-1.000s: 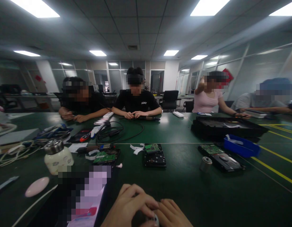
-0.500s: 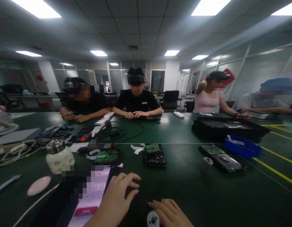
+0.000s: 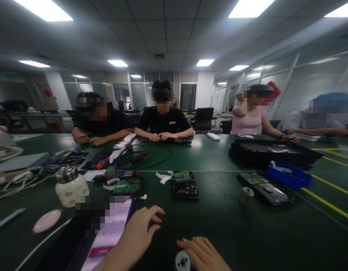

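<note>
My left hand (image 3: 144, 226) hovers at the right side of a phone (image 3: 117, 226) with a lit screen, its fingers bent and apart with nothing between them. Fingers outstretched, my right hand (image 3: 202, 253) lies low on the table at the bottom of the view. Against its near side stands a small silver metal cylinder (image 3: 182, 261), its round end with dark holes facing up. Beyond my hands sits a hard drive (image 3: 185, 190) with a green circuit board on top. Another green circuit board (image 3: 125, 186) rests on a dark part behind the phone.
An opened hard drive (image 3: 271, 192) and a second metal cylinder (image 3: 246, 195) are at right, near a blue bin (image 3: 289, 175) and a black tray (image 3: 272, 154). A cream bottle (image 3: 71, 188) and a pink oval object (image 3: 46, 221) stand left. Several people sit across the table.
My left hand has shifted slightly left and back towards the phone. My right hand and the silver cylinder have stayed in place.
</note>
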{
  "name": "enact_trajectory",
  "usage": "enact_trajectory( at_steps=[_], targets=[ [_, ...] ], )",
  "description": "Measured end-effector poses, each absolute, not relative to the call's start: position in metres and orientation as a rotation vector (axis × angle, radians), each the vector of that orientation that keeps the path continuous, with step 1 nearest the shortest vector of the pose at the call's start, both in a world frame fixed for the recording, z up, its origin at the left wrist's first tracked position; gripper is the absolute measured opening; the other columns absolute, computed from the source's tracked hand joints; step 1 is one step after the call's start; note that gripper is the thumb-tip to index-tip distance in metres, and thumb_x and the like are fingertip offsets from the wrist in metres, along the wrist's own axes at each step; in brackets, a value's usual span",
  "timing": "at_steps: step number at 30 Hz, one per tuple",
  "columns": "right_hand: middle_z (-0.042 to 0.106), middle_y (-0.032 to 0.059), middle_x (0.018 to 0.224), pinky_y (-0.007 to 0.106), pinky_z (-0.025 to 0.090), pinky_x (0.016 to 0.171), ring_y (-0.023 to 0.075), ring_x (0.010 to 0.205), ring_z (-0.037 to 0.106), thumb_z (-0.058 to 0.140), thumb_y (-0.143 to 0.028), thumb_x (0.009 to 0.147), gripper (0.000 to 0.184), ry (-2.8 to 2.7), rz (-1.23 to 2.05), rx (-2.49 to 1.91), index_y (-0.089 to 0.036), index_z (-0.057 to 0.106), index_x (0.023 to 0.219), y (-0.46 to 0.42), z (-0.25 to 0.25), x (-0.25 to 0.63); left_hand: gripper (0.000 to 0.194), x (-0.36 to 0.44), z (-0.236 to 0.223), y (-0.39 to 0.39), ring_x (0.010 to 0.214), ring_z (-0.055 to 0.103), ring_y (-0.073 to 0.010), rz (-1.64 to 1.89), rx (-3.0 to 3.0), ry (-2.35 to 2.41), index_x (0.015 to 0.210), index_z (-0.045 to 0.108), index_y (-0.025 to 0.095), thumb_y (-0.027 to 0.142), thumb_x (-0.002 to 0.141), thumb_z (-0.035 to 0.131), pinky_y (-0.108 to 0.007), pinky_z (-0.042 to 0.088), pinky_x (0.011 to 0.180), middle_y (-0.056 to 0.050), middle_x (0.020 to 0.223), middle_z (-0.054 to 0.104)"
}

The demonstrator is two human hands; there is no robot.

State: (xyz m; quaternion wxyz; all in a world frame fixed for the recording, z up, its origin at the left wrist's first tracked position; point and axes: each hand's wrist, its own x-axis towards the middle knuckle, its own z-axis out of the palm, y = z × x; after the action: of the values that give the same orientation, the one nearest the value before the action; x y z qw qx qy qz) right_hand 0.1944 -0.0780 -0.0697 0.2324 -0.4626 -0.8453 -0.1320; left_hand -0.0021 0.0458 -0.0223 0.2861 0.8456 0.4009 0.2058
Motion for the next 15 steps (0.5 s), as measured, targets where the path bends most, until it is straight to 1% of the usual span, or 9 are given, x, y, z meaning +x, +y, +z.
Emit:
enact_trajectory(
  at_steps=[2, 4, 6, 8, 11, 15],
  targets=[
    [0.069, 0.0023, 0.112, 0.028, 0.049, 0.079, 0.0171, 0.094, 0.066, 0.039, -0.043, 0.101, 0.033, -2.312, -0.364, -1.251, -0.019, 0.056, 0.115, -0.077, -0.071, 0.194, 0.028, 0.0, -0.017, 0.041, 0.091, 0.066, -0.0227, 0.575, 2.254, 1.056, 0.097, 0.067, 0.021, 0.003, 0.076, 0.06, -0.038, 0.045, 0.087, -0.002, 0.088, 0.074],
    [0.07, 0.0033, 0.108, 0.029, 0.049, 0.077, 0.0176, 0.089, 0.066, 0.032, -0.046, 0.102, 0.038, -2.288, -0.346, -1.256, -0.019, 0.057, 0.111, -0.077, -0.073, 0.193, 0.024, 0.001, -0.011, 0.031, 0.09, 0.067, -0.0192, 0.631, 2.248, 0.978, 0.095, 0.066, 0.022, 0.005, 0.079, 0.062, -0.032, 0.047, 0.085, 0.0, 0.09, 0.074],
    [0.07, 0.0041, 0.105, 0.029, 0.048, 0.077, 0.0177, 0.086, 0.066, 0.027, -0.047, 0.102, 0.042, -2.268, -0.304, -1.267, -0.019, 0.058, 0.107, -0.077, -0.074, 0.192, 0.022, 0.001, -0.004, 0.017, 0.087, 0.068, -0.016, 0.728, 2.252, 0.784, 0.095, 0.066, 0.023, 0.007, 0.08, 0.064, -0.027, 0.05, 0.08, 0.002, 0.091, 0.073],
    [0.07, 0.004, 0.1, 0.03, 0.047, 0.076, 0.0179, 0.084, 0.065, 0.026, -0.049, 0.102, 0.043, -2.262, -0.279, -1.263, -0.02, 0.058, 0.106, -0.077, -0.075, 0.191, 0.023, 0.001, 0.002, 0.004, 0.083, 0.07, -0.0147, 0.721, 2.297, 0.59, 0.093, 0.067, 0.024, 0.007, 0.077, 0.068, -0.023, 0.051, 0.075, 0.004, 0.087, 0.075],
    [0.07, 0.0032, 0.093, 0.031, 0.047, 0.075, 0.0184, 0.082, 0.064, 0.028, -0.05, 0.101, 0.043, -2.251, -0.276, -1.264, -0.021, 0.058, 0.108, -0.079, -0.074, 0.19, 0.027, 0.0, 0.007, -0.008, 0.075, 0.071, -0.0143, 0.674, 2.37, 0.46, 0.091, 0.067, 0.02, 0.004, 0.071, 0.074, -0.02, 0.051, 0.07, 0.003, 0.081, 0.076],
    [0.071, 0.0028, 0.095, 0.03, 0.047, 0.077, 0.0179, 0.082, 0.064, 0.027, -0.047, 0.102, 0.04, -2.243, -0.292, -1.254, -0.021, 0.058, 0.106, -0.079, -0.072, 0.191, 0.027, 0.002, 0.006, -0.008, 0.073, 0.072, -0.0151, 0.716, 2.459, 0.395, 0.086, 0.067, 0.018, 0.001, 0.068, 0.077, -0.02, 0.051, 0.068, 0.001, 0.079, 0.077]
  ],
)
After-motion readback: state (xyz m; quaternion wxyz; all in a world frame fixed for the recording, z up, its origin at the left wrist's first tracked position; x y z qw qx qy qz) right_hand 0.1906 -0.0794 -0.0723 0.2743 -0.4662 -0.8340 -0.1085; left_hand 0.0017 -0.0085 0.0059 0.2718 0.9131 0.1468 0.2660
